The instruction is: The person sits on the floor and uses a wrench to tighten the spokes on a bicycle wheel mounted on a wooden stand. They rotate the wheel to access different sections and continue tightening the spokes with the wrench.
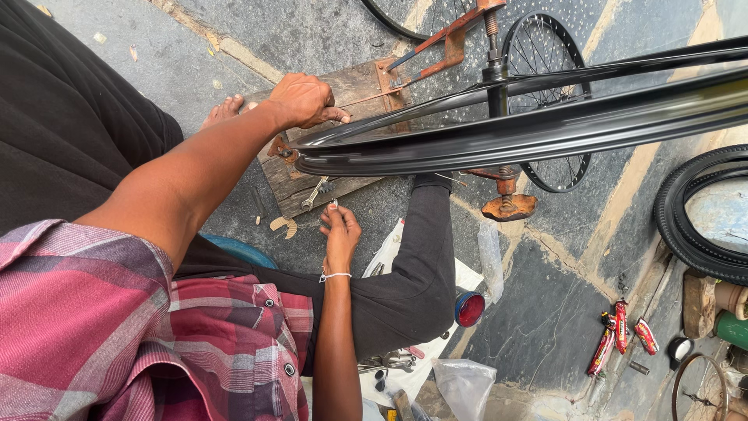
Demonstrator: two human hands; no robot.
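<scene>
Above the wooden board (343,148), left hand (305,100) gripping the black rim's (499,140) edge, right hand (340,234) pinching a small part (334,204).

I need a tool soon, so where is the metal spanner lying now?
The metal spanner lies on the worn wooden board, below the black wheel rim and just above the right hand.

A black bicycle rim (499,136) lies level on a rusty stand (505,204).
</scene>
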